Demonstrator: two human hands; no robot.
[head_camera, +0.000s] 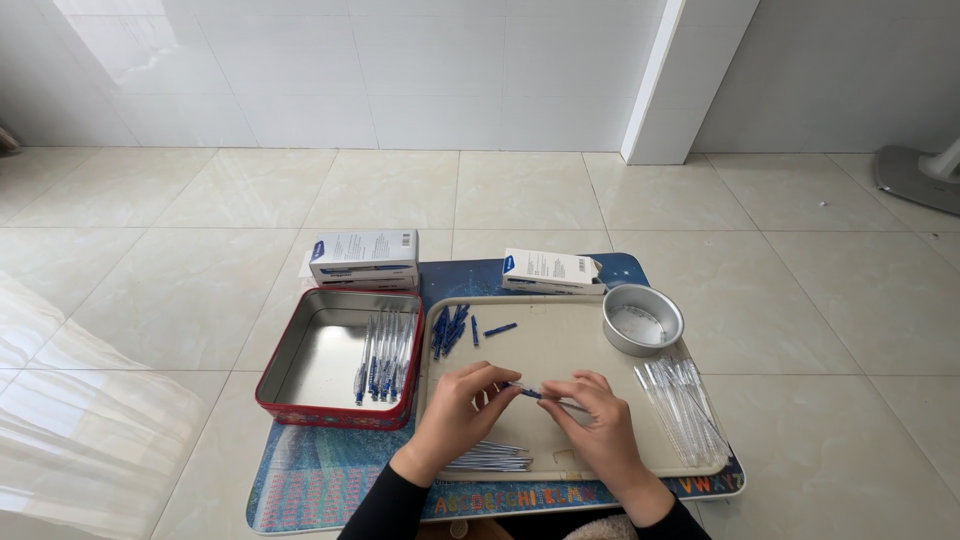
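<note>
Over the beige tray (560, 345), a pen (535, 393) was pinched at both ends by left hand (455, 410) and right hand (600, 420), best kept level and straight.

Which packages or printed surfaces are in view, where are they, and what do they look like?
Left carton: behind the red tin; rectangular, white and blue.
Right carton: behind the beige tray; flatter, white and blue.
Play mat: beneath everything; blue, coloured letters.

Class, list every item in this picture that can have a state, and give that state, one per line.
Red tin: open, finished pens inside.
Round metal pan: upright, contents unclear.
Left box: closed, lying flat.
Right box: lying flat.
Pen: held between both hands.
Left hand: gripping pen.
Right hand: gripping pen.
</note>
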